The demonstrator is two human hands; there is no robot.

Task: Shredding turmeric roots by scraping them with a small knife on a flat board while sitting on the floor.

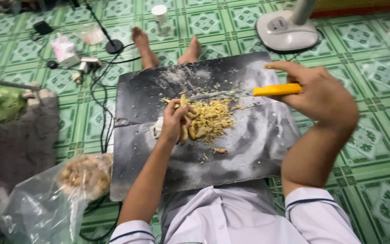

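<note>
left hand [175, 121]: fingers closed on pale yellow root piece [183, 105], steadied at frame centre on dark board [249, 149] | right hand [321, 92]: fingers gripping yellow-handled knife [276, 89], blade laid over yellow shavings pile [211, 118]

Around you the floor [375, 68] has green patterned tiles. Behind the board you see the white base of a standing fan [285, 29] at the upper right, and a white cylinder container [161, 18] near your bare feet [143, 45]. At the upper left black cables [100, 90] run between a small round black stand [113, 46] and some small packets. At the lower left lies a clear plastic bag [46, 203] with yellowish pieces inside.
</note>
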